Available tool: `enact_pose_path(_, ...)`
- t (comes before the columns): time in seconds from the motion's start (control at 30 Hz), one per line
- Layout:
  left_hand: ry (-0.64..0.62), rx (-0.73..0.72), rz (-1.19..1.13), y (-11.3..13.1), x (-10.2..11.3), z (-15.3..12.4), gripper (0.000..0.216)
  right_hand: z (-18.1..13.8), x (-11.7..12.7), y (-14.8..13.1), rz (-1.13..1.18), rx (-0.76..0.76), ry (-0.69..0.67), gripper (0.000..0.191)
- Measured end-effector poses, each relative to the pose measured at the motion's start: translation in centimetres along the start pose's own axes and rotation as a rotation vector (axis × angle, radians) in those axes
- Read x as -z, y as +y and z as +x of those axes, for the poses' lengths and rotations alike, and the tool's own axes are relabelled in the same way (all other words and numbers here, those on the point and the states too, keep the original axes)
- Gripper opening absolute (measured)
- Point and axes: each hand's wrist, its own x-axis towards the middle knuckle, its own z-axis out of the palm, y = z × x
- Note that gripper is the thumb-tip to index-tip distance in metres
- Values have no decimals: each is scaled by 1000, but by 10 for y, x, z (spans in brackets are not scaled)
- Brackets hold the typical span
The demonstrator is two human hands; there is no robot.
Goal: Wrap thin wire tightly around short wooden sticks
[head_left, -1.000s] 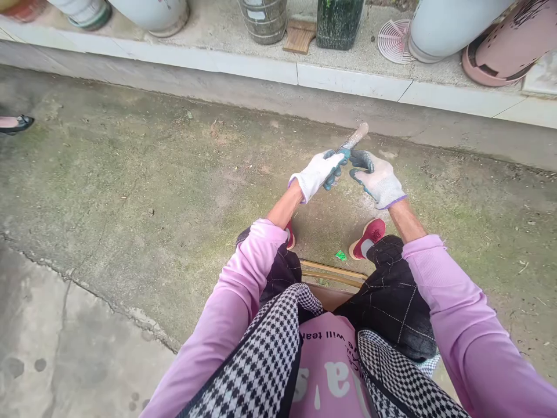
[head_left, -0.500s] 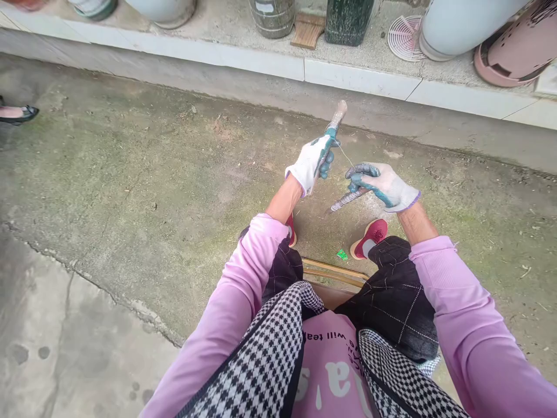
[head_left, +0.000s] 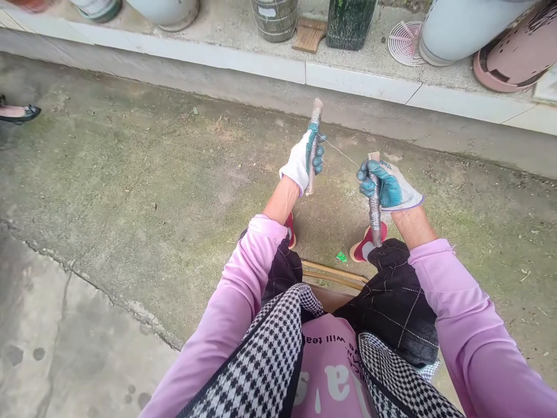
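As the head view has it, the two hands are well apart, each clamped on its own strand-wound stick, with the green scrap [head_left: 342,256] on the ground our landmark! Beyond the scrap and to its left, the gloved left hand [head_left: 308,154] grips the left-hand stick [head_left: 316,125] around its middle, one end poking out past the fist, the other below it beside the wrist. Beyond the scrap and to its right, there's the gloved right hand [head_left: 389,186], fingers curled round the upper part of the right-hand stick [head_left: 375,212], its silvery windings running down below the grip. And look, a thin strand [head_left: 342,152] spans the gap, from the left-hand stick to the right fingers! Just right of the scrap sits a red shoe [head_left: 360,248]; well beyond it, the white-tiled ledge [head_left: 256,62].
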Motion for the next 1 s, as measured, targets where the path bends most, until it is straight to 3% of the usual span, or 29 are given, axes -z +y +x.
enact_pose_path(0.13, -32, 25, -171, 1, -5, -4, 45, 20, 9, 8, 65, 94, 185, 80)
enact_pose_path(0.23, -9, 58, -267, 0, -5, -1, 43, 26, 12, 6, 92, 151, 244, 81)
enact_pose_path(0.4, 42, 96, -373, 6, 6, 8, 59, 13, 5, -3, 156, 85, 160, 76)
enact_pose_path(0.6, 117, -10, -422, 28, 17, 2, 51, -4, 5, -20, 91, -38, 79, 75)
enact_pose_path(0.8, 191, -92, -456, 46, 33, -12, 52, -17, 24, -36, 31, -47, 9, 80)
enact_pose_path(1.0, 292, -148, -392, 38, 41, -6, 50, -34, 46, -49, 43, 6, -82, 80)
